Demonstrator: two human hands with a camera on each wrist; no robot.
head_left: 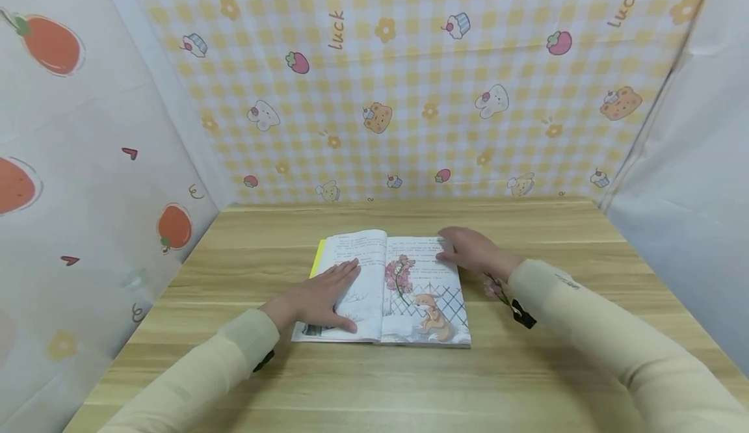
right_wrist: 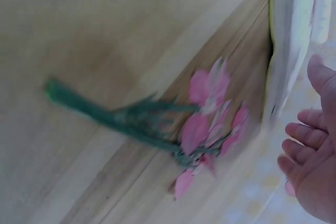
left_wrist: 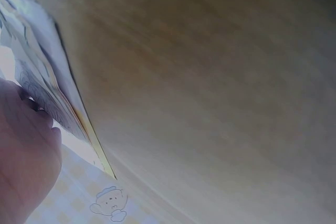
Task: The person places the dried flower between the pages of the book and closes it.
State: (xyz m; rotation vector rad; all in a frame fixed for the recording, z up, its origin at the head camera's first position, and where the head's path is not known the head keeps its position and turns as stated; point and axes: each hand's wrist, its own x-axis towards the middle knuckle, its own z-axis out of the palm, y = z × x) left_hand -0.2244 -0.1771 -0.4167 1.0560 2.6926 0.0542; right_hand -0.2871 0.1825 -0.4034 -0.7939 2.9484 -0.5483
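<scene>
An open picture book (head_left: pixel 404 326) lies on the wooden table, its right page showing a fox, a fence and pink blossoms. My left hand (head_left: pixel 322 296) rests on the left page with fingers stretched out and thumb spread. At the upper right edge of the book is my right hand (head_left: pixel 476 251), its thumb and fingers apart over the page's corner. In the right wrist view that hand (right_wrist: pixel 315 156) has loosely bent fingers with nothing between them. A pink artificial flower (right_wrist: pixel 194 129) with a green stem lies right of the book, partly hidden by my right wrist in the head view.
The wooden table (head_left: pixel 234 264) meets a yellow checked cloth (head_left: pixel 409 95) at its back edge. White cloth with fruit prints (head_left: pixel 52 114) hangs at the left, and plain white cloth (head_left: pixel 690 147) at the right.
</scene>
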